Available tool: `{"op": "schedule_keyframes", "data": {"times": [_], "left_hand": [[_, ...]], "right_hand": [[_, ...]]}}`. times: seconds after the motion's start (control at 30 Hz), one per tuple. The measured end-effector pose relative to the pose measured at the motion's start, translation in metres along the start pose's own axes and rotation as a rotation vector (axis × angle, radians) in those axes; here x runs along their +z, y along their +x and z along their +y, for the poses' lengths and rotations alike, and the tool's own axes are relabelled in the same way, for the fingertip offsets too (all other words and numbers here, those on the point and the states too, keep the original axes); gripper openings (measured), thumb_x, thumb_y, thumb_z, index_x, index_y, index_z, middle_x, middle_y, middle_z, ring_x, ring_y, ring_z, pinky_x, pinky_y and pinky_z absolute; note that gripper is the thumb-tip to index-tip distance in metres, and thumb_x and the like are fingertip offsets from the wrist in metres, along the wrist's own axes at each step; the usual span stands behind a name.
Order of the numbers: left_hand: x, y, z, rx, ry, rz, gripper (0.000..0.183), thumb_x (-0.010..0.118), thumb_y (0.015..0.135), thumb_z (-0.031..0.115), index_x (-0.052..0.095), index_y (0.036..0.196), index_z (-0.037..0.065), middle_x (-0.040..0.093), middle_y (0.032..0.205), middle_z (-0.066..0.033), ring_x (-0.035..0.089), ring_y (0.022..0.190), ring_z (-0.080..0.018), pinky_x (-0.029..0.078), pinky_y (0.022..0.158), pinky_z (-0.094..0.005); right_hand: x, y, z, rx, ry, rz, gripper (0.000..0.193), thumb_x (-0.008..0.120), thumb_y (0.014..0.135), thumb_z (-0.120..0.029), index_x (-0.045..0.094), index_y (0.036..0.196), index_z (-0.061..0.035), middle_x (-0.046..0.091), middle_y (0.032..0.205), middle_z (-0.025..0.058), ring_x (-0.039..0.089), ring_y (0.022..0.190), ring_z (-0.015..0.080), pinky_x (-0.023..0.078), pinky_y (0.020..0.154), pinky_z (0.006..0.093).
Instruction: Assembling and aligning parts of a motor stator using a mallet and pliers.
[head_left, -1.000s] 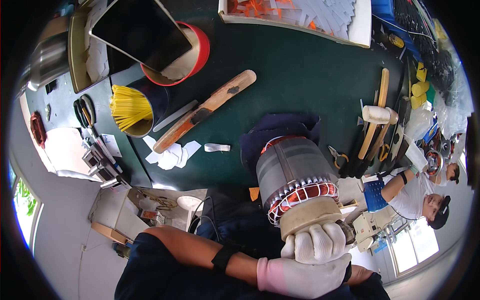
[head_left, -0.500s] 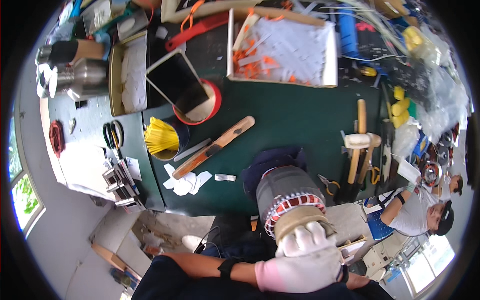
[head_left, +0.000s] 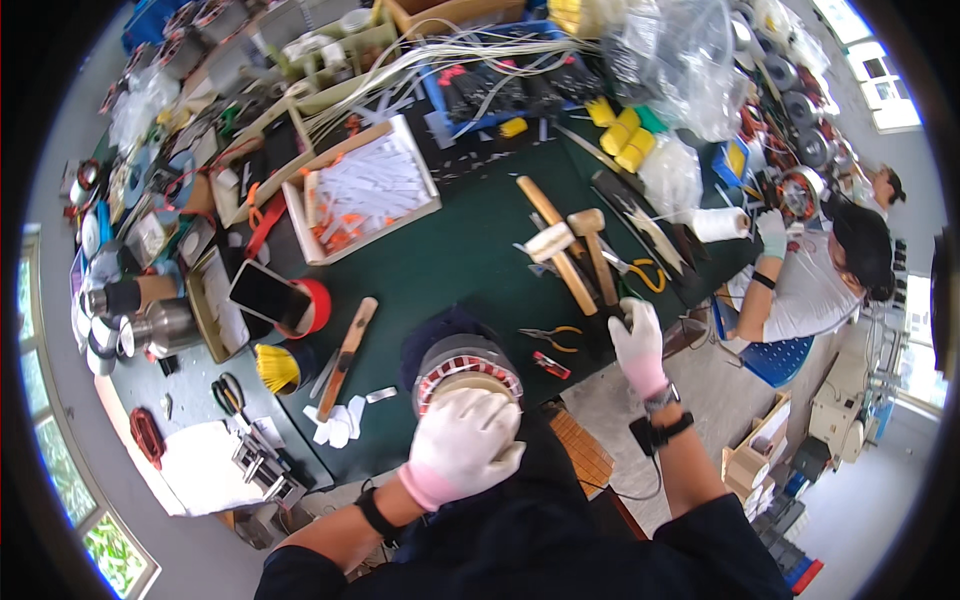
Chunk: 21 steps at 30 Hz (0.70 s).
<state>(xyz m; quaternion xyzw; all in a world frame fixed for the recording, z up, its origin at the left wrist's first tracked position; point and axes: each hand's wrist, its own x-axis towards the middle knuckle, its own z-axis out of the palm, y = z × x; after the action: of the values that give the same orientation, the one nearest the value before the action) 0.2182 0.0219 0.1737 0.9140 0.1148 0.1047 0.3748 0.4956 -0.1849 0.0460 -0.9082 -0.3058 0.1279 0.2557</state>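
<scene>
A motor stator with red windings and white lacing stands on a dark blue cloth at the table's near edge. Over the tan round piece at its near end lies my left hand, in a white glove, its fingers bent round that piece. Off to the right, my right hand, also gloved, is raised with fingers apart and nothing seen in them. It is nearest to the handle ends of a wooden mallet and a white-headed hammer. Yellow-handled pliers lie between the hands.
A white box of paper strips stands farther back. Left of the stator lie a wooden stick, paper scraps and a cup of yellow strips. A thread spool lies at right; a co-worker sits beyond.
My right hand has left the stator and moved right, toward the tools. My left hand stays on the tan piece. The view has swung, showing more of the table's far and right sides.
</scene>
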Motion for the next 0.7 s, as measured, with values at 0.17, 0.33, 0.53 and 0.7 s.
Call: {"op": "schedule_keyframes", "data": {"times": [0.17,0.33,0.53,0.7], "left_hand": [[-0.010,-0.001,-0.007,0.050,0.059,-0.077,0.049,0.087,0.064,0.025,0.070,0.107,0.009,0.071,0.103,-0.0079,0.071,0.095,-0.0309,0.057,0.089,-0.0455],[-0.014,0.007,-0.018,0.223,-0.052,-0.244,0.051,0.088,0.068,0.027,0.070,0.112,0.007,0.071,0.108,-0.0096,0.070,0.099,-0.0310,0.056,0.091,-0.0462],[0.001,-0.004,0.023,-0.057,0.184,-0.130,0.035,0.081,0.076,0.020,0.071,0.107,0.008,0.070,0.110,-0.0087,0.067,0.108,-0.0307,0.053,0.095,-0.0472],[0.004,-0.005,0.021,-0.023,0.196,-0.080,0.023,0.081,0.075,0.018,0.072,0.094,0.009,0.072,0.101,-0.0065,0.070,0.100,-0.0291,0.056,0.087,-0.0454]], "right_hand": [[-0.010,0.096,0.074,-0.165,-0.517,0.332,0.044,0.069,0.089,-0.014,0.059,0.130,-0.0033,0.066,0.122,0.0183,0.064,0.114,0.0397,0.052,0.100,0.0509],[-0.024,0.132,0.123,-0.034,-0.825,0.093,0.038,0.071,0.084,-0.015,0.062,0.121,-0.0093,0.067,0.109,0.0132,0.069,0.102,0.0359,0.059,0.081,0.0515],[-0.050,0.092,0.085,-0.081,-0.414,-0.067,0.033,0.078,0.079,-0.016,0.057,0.101,-0.0031,0.063,0.104,0.0200,0.065,0.102,0.0454,0.054,0.084,0.0544],[-0.044,-0.033,0.000,0.097,0.086,-0.327,0.041,0.070,0.081,-0.005,0.056,0.119,0.0006,0.066,0.096,0.0237,0.068,0.089,0.0393,0.055,0.085,0.0435]]}}
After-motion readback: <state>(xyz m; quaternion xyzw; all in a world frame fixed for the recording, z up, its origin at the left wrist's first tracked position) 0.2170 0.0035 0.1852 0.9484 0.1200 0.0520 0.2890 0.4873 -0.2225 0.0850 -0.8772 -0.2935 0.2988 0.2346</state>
